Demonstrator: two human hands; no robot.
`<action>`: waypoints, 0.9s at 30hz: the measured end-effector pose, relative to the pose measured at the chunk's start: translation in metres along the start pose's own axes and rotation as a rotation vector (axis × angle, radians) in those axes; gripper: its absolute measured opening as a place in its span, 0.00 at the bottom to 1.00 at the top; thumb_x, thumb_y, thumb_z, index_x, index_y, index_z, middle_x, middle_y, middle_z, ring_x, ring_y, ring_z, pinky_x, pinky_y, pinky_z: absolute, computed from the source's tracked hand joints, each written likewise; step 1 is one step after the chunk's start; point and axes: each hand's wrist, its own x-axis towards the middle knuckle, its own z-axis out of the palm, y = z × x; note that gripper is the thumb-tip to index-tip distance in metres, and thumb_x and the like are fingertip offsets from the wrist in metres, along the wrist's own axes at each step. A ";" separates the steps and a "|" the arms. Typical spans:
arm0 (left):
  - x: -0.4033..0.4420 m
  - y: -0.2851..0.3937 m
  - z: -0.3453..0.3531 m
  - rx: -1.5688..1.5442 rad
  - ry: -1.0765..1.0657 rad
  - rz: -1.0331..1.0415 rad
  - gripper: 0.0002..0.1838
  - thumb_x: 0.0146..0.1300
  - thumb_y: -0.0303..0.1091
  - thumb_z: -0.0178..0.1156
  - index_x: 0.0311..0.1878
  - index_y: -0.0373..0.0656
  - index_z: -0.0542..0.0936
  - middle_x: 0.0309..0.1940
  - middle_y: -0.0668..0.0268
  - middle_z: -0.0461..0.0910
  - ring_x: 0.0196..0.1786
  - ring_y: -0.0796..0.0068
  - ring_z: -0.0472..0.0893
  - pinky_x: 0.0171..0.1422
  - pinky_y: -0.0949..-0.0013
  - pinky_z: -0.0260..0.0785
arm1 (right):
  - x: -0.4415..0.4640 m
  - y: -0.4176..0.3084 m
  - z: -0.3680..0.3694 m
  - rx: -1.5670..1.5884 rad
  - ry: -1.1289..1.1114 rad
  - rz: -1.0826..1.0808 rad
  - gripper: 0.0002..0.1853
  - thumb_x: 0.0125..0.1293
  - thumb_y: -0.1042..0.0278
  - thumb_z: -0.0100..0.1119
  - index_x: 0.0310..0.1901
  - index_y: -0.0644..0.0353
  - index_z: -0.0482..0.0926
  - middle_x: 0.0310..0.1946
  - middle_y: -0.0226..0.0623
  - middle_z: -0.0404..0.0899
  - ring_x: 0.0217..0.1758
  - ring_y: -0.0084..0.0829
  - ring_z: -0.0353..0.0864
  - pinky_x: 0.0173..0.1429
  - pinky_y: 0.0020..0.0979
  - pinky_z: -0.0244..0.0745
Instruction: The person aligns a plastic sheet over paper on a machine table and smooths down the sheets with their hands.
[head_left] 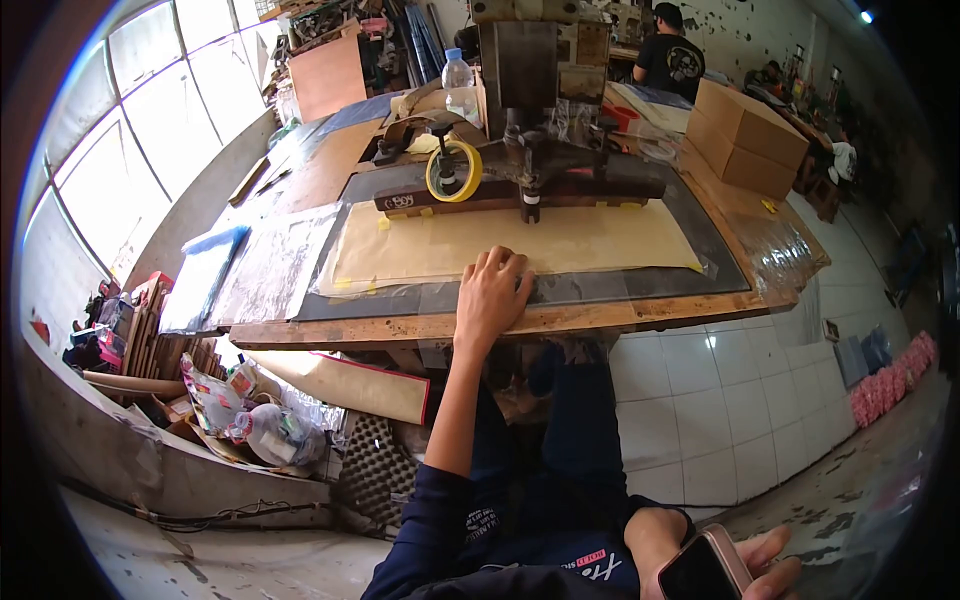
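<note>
My left hand [490,295] rests on the front edge of a long cream sheet [440,248], fingers slightly bent and lying on it with nothing gripped. Bits of yellow tape mark the sheet's edges. Its back part is covered by the dark horizontal bar [600,192] of a press [525,70]. A yellow tape roll [455,171] hangs at a knob on the left of that bar. At the lower right, my right hand [765,565] is closed around a phone [708,572] with a dark screen and pinkish frame; part of this hand is cut off by the frame.
A dark mat [700,215] covers the wooden table [400,328]. Plastic sleeves [205,275] lie on the left. Behind stand a water bottle [458,80] and a cardboard box [745,135]. Bagged clutter [275,435] fills the floor at left. Other people [672,55] sit farther back.
</note>
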 end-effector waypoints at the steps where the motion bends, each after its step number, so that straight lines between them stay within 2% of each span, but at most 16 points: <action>1: 0.000 0.000 0.000 0.002 -0.004 -0.003 0.12 0.60 0.41 0.56 0.42 0.44 0.78 0.42 0.63 0.74 0.48 0.63 0.74 0.53 0.59 0.65 | 0.000 0.000 0.000 -0.008 0.000 0.002 0.12 0.68 0.54 0.37 0.27 0.43 0.59 0.38 0.16 0.64 0.52 0.20 0.56 0.51 0.33 0.51; 7: -0.001 0.000 0.001 -0.011 0.011 0.002 0.12 0.60 0.41 0.56 0.41 0.44 0.78 0.42 0.63 0.74 0.48 0.63 0.74 0.52 0.59 0.65 | -0.003 0.001 -0.001 -0.085 0.006 0.000 0.13 0.70 0.55 0.34 0.26 0.45 0.58 0.41 0.17 0.65 0.56 0.19 0.54 0.53 0.33 0.52; 10: 0.000 0.000 0.000 -0.009 0.004 -0.001 0.12 0.59 0.41 0.56 0.41 0.43 0.77 0.42 0.62 0.74 0.48 0.62 0.74 0.53 0.59 0.65 | -0.006 0.001 -0.002 -0.224 0.007 -0.002 0.14 0.71 0.55 0.33 0.26 0.46 0.58 0.43 0.17 0.65 0.58 0.19 0.52 0.55 0.33 0.53; 18: 0.000 0.001 -0.001 0.010 -0.015 -0.025 0.13 0.59 0.40 0.57 0.43 0.44 0.78 0.43 0.62 0.75 0.49 0.61 0.74 0.53 0.60 0.66 | -0.014 -0.012 0.008 -1.472 -0.113 0.026 0.16 0.72 0.56 0.30 0.25 0.48 0.57 0.45 0.19 0.66 0.62 0.20 0.50 0.58 0.34 0.53; 21: -0.001 0.001 -0.002 0.002 -0.009 -0.019 0.13 0.59 0.40 0.57 0.42 0.44 0.79 0.43 0.62 0.74 0.49 0.61 0.74 0.53 0.59 0.66 | -0.008 -0.022 0.023 -2.225 -0.265 0.002 0.16 0.72 0.57 0.30 0.24 0.48 0.56 0.44 0.20 0.66 0.63 0.24 0.50 0.61 0.37 0.50; 23: -0.001 0.001 -0.003 -0.002 -0.004 -0.015 0.13 0.59 0.40 0.57 0.42 0.44 0.79 0.43 0.62 0.74 0.49 0.61 0.74 0.52 0.59 0.66 | -0.011 -0.022 0.024 -2.475 -0.321 -0.008 0.16 0.72 0.58 0.30 0.24 0.48 0.56 0.44 0.20 0.66 0.63 0.26 0.50 0.62 0.38 0.49; 25: 0.000 0.001 -0.002 0.008 0.000 -0.012 0.13 0.59 0.41 0.57 0.42 0.43 0.79 0.43 0.62 0.74 0.48 0.61 0.74 0.52 0.59 0.66 | -0.018 -0.019 0.022 -2.225 -0.160 0.154 0.15 0.72 0.59 0.32 0.25 0.49 0.59 0.46 0.25 0.67 0.66 0.28 0.49 0.67 0.47 0.43; 26: -0.001 0.001 -0.002 0.008 -0.001 -0.013 0.13 0.59 0.41 0.57 0.42 0.43 0.79 0.43 0.62 0.74 0.48 0.61 0.74 0.52 0.59 0.66 | -0.017 -0.018 0.021 -2.226 -0.162 0.154 0.15 0.72 0.59 0.32 0.25 0.49 0.59 0.46 0.25 0.67 0.66 0.28 0.49 0.67 0.47 0.43; 27: 0.000 0.002 -0.002 0.007 -0.001 -0.016 0.13 0.59 0.41 0.57 0.42 0.43 0.79 0.43 0.62 0.74 0.48 0.61 0.74 0.52 0.59 0.66 | -0.013 -0.016 0.020 -2.379 -0.195 -0.130 0.14 0.71 0.59 0.32 0.26 0.50 0.60 0.47 0.27 0.67 0.68 0.30 0.49 0.67 0.50 0.41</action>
